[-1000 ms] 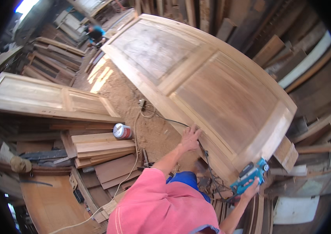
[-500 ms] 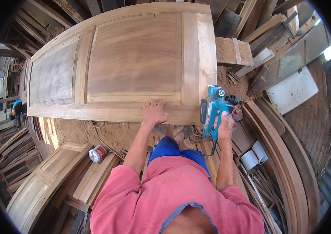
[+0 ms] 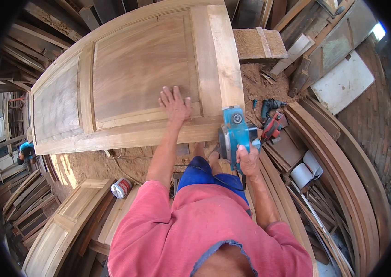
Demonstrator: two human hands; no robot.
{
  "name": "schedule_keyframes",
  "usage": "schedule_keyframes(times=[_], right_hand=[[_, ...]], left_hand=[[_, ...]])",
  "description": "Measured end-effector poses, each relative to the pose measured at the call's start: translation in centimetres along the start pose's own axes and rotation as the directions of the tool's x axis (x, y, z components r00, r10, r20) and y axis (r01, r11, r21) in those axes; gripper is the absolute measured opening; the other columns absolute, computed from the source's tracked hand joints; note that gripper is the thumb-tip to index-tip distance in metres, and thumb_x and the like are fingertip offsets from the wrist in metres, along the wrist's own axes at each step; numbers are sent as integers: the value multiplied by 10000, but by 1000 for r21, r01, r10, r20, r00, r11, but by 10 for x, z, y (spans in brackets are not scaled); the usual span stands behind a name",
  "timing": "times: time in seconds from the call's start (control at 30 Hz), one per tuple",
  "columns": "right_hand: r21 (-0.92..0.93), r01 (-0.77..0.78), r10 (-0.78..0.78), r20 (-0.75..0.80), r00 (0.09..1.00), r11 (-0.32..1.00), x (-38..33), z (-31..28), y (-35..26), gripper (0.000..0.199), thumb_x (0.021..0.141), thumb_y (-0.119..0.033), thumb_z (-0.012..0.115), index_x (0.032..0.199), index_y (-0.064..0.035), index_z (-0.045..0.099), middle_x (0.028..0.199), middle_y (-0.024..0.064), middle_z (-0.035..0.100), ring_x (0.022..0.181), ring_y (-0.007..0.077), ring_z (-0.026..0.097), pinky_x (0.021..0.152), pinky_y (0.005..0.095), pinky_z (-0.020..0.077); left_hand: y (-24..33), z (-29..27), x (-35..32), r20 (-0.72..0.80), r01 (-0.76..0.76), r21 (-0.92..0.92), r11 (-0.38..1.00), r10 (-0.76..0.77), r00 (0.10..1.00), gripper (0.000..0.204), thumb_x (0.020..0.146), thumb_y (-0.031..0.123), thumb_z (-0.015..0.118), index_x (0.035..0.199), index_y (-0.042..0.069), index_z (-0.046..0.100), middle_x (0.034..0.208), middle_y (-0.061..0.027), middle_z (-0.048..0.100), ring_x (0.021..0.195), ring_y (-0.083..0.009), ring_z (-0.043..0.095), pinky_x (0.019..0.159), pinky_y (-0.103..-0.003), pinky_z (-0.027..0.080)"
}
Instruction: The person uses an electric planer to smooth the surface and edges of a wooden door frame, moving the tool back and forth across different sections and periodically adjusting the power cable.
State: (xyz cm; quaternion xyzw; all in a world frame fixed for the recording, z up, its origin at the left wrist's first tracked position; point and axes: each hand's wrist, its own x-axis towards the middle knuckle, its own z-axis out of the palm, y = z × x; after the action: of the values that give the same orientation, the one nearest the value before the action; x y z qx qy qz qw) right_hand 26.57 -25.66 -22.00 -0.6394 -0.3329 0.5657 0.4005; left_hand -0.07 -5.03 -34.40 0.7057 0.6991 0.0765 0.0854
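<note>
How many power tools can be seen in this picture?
3: a blue planer in the right hand at the door's corner; a drill and a red tool on the sawdust. Others may be hidden.

Bare door panel (image 3: 140,60) open; tools (image 3: 271,121) perhaps crowd right.

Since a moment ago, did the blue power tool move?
Yes. The blue power tool in the right hand came up from beside the wooden door onto its near corner.
</note>
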Motion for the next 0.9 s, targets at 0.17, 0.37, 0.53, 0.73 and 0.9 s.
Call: schedule_keyframes(times=[0.17, 0.37, 0.53, 0.73, 0.9], right_hand=[[-118, -14, 14, -4, 1000, 993, -9, 17, 1, 589, 980, -578, 602, 970, 11, 620, 657, 46, 577, 606, 158, 588, 574, 339, 475], [-42, 12, -11, 23, 1000, 999, 32, 30, -18, 523, 1011, -521, 586, 942, -4, 611, 656, 33, 579, 614, 137, 574, 589, 309, 468], [214, -19, 18, 8, 1000, 977, 73, 35, -30, 446, 1021, -468, 605, 949, -27, 606, 694, 31, 573, 605, 135, 556, 570, 293, 447], [162, -27, 30, -15, 999, 986, 67, 34, -26, 434, 1011, -467, 622, 926, -42, 597, 690, 26, 550, 589, 122, 536, 554, 289, 433], [102, -46, 45, 9, 999, 994, 35, 35, -2, 408, 1016, -436, 611, 922, -39, 598, 669, 14, 537, 589, 111, 534, 553, 286, 433]], left_hand=[[-38, 7, -2, -57, 6, 107, 994, 0, 998, 782, 982, 504, 506, 1616, 88, 316, 1660, -354, 162, 1525, -545, 169, 1197, -707, 124], [-36, -2, -2, 16, 54, 113, 992, -57, 998, 792, 980, 506, 494, 1627, 95, 296, 1672, -339, 144, 1535, -535, 146, 1196, -706, 105], [-34, 1, 1, -24, 46, 119, 992, -43, 999, 775, 978, 502, 500, 1615, 101, 317, 1655, -337, 205, 1534, -526, 163, 1203, -696, 133], [-27, 1, 3, -41, 35, 88, 996, -31, 999, 784, 963, 489, 524, 1609, 91, 323, 1638, -353, 225, 1523, -539, 173, 1192, -711, 142], [-28, -5, -1, 24, 60, 31, 998, -61, 998, 792, 969, 484, 516, 1617, 81, 305, 1660, -347, 173, 1545, -530, 124, 1214, -696, 100]])
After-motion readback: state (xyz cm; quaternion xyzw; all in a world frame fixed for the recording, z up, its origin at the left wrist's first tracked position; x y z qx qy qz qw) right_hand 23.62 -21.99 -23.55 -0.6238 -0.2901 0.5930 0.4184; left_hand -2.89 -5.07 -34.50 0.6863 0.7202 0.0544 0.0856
